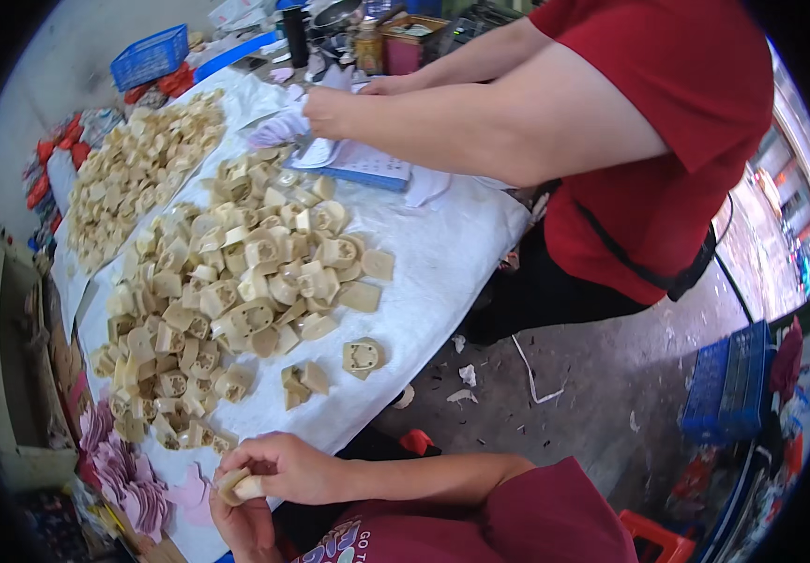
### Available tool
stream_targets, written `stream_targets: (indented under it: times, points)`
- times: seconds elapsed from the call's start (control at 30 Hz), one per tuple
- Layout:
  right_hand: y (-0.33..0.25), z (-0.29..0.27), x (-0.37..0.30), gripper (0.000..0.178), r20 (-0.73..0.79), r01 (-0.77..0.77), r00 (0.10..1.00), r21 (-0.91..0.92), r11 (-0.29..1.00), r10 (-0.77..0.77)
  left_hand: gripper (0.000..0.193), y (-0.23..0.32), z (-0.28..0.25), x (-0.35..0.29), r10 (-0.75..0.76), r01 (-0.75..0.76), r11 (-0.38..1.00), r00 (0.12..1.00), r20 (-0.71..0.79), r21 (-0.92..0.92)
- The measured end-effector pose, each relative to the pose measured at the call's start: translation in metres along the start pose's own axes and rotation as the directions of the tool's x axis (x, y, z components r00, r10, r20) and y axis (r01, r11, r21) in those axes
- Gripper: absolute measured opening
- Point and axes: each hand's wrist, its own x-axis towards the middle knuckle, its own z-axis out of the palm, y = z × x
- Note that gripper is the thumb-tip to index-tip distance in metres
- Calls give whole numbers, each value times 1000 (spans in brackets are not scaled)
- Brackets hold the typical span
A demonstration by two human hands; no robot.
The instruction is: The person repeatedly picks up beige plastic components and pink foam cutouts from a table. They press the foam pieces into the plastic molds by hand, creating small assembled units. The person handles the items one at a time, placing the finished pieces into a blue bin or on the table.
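Observation:
At the lower edge of the white-covered table, both my hands are closed around a small beige moulded piece (232,485). My right hand (290,465) grips it from above with bent fingers. Below it, my left hand (243,522) supports the same piece; part of that hand is cut off by the picture's edge. Fingers cover much of the piece. Just beyond my hands lies a large heap of similar beige pieces (227,291), rounded at one end and hollowed with small holes. A single piece (363,357) and a small pair (303,381) sit apart on the sheet.
A co-worker in a red shirt (611,225) stands at the table's far side, hands near pale cloths and a blue-edged board (395,181). A second heap (133,169) lies at the left. Pink flat cutouts (128,474) lie near my hands. Blue crates (726,385) stand right.

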Motion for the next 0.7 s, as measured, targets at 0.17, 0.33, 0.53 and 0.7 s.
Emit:
stream_targets:
  times: [0.17,0.33,0.53,0.7]
  points:
    - [-18,-8,-2,32,-115,-204,966,207,957,230,32,4,10,2,-84,83,991,996,-4,-104]
    - [-19,-5,4,34,-130,-161,974,180,970,185,35,10,-6,1,-87,73,986,993,-85,-147]
    - [-22,6,4,32,-157,-134,978,34,990,138,36,16,-18,3,-39,28,988,997,-67,-154]
    - [-24,17,5,27,-141,-138,981,-19,990,134,35,19,-18,3,-7,-4,977,999,-52,-213]
